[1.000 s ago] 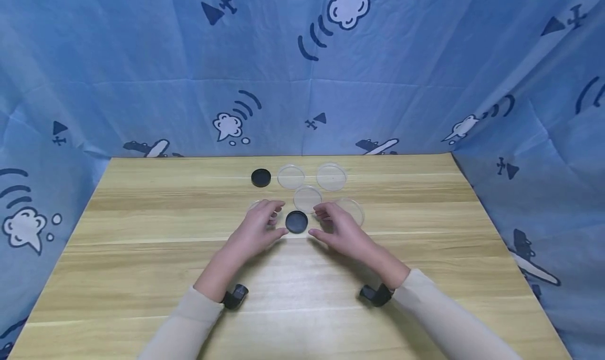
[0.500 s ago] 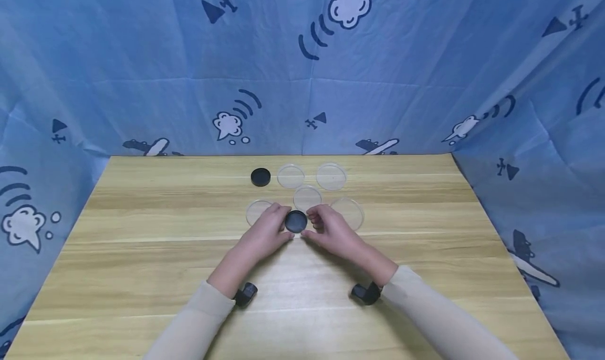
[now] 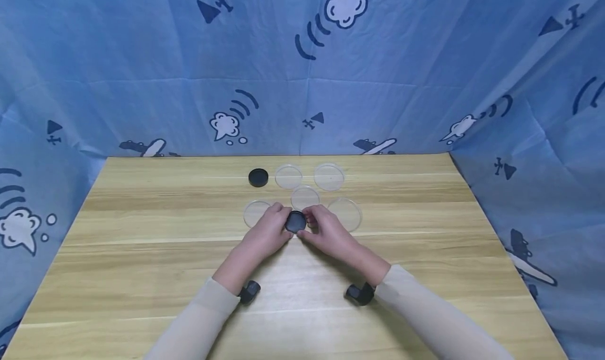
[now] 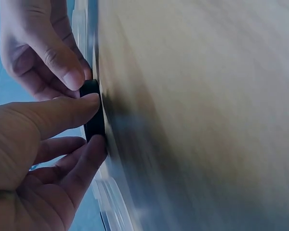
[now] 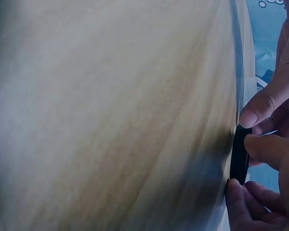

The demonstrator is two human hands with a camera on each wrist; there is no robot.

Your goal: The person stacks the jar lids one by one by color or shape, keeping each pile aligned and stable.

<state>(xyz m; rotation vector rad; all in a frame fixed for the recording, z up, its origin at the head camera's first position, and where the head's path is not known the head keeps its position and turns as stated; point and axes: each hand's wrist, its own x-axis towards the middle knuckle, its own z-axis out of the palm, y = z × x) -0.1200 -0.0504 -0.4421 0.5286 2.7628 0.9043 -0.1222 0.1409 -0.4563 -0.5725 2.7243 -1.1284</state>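
Note:
Between my two hands is a shallow black round dish [image 3: 295, 222], at the middle of the wooden table. My left hand [image 3: 270, 229] grips its left side, thumb at the near edge and fingers curled around the rim. From the right, my right hand [image 3: 328, 232] pinches the opposite side the same way. In the left wrist view the black dish [image 4: 92, 115] shows edge-on, low at the tabletop, with the left thumb pressing its side. The right wrist view has the dish [image 5: 239, 155] edge-on too, both thumbs close together on it.
Behind the hands lie several clear round dishes: one left [image 3: 256, 213], one in the middle [image 3: 304, 197], one right [image 3: 345, 214], others farther back [image 3: 329, 177]. A second black round dish [image 3: 258, 178] sits at the back left. A blue printed curtain [image 3: 302, 87] encloses the table.
Both hands have come inward from beside the black dish and now grip its rim from either side. The left clear dish, partly covered earlier by the left hand, shows more fully.

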